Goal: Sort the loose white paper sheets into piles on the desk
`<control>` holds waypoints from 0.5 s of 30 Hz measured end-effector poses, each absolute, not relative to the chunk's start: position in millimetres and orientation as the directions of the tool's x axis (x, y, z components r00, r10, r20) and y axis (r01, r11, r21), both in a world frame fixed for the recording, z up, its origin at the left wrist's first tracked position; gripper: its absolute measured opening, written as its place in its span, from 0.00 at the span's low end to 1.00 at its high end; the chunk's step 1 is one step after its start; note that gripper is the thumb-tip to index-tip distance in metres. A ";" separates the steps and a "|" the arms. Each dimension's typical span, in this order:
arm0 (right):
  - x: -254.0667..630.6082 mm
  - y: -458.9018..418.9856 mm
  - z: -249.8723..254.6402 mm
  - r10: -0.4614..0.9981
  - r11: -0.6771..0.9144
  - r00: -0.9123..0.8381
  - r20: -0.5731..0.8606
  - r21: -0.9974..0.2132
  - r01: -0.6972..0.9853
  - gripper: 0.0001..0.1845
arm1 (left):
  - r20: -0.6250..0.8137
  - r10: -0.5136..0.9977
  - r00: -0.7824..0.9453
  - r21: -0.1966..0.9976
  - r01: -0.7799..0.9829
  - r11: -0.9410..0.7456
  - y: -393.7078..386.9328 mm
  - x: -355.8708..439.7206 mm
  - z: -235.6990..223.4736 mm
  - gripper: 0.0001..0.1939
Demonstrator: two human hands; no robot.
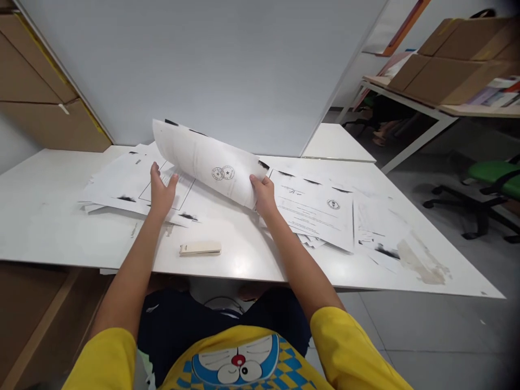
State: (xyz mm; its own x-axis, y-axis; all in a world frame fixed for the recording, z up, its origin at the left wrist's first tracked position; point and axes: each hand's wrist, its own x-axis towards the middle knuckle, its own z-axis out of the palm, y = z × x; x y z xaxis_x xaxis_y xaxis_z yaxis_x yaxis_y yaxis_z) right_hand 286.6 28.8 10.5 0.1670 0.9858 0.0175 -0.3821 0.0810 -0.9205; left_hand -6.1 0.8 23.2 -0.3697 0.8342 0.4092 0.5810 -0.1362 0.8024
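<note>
1. Stamped sheet (199, 154), in the head view, is raised at a slant above the white table (239, 265), between two spreads of paper; its left end curls upward, and two round stamps show near its middle.
2. Right hand (264, 195): thumb and fingers pinch the sheet's right end.
3. Left hand (162, 189): thumb and fingers are spread, over the left papers (117, 181) and just beside the sheet's lower edge; I cannot tell whether they touch it.
4. Cardboard boxes (36, 65) stand at the table's far left; their contents are hidden. More cartons (459, 70) sit on a rear table, books or papers beside them. Below, at lower left, is a brown compartment (32, 309), its inside too dark to read.
5. Tabletop shows between the two spreads, around a cream stapler-like tool (200, 248) near the front edge, and along the left end. A grey panel (211, 70) bounds the back; the right papers (320, 211) stop short of the table's right corner.
</note>
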 end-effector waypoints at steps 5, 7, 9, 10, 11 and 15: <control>304.0 34.0 25.0 0.985 0.154 0.133 0.108 -0.897 -0.415 0.22 | 0.538 0.804 -0.253 0.816 0.394 -0.422 38.9 -10.6 35.0 0.49; 310.4 32.7 35.9 0.973 0.222 0.162 0.167 -0.874 -0.433 0.22 | 0.630 0.733 -0.257 0.760 0.399 -0.513 37.1 -11.0 41.5 0.45; 315.9 31.5 45.5 0.958 0.274 0.195 0.208 -0.863 -0.426 0.21 | 0.667 0.687 -0.289 0.740 0.369 -0.563 30.6 -11.5 45.4 0.41; 318.3 31.3 48.9 0.954 0.288 0.200 0.222 -0.864 -0.413 0.20 | 0.668 0.683 -0.295 0.742 0.335 -0.581 27.3 -11.7 45.9 0.40; 320.4 31.3 51.1 0.952 0.294 0.197 0.233 -0.870 -0.396 0.19 | 0.663 0.684 -0.303 0.748 0.307 -0.589 24.8 -11.9 45.5 0.39; 326.0 32.5 51.0 0.944 0.320 0.195 0.267 -0.886 -0.336 0.16 | 0.598 0.724 -0.345 0.798 0.339 -0.498 22.5 -10.3 36.8 0.38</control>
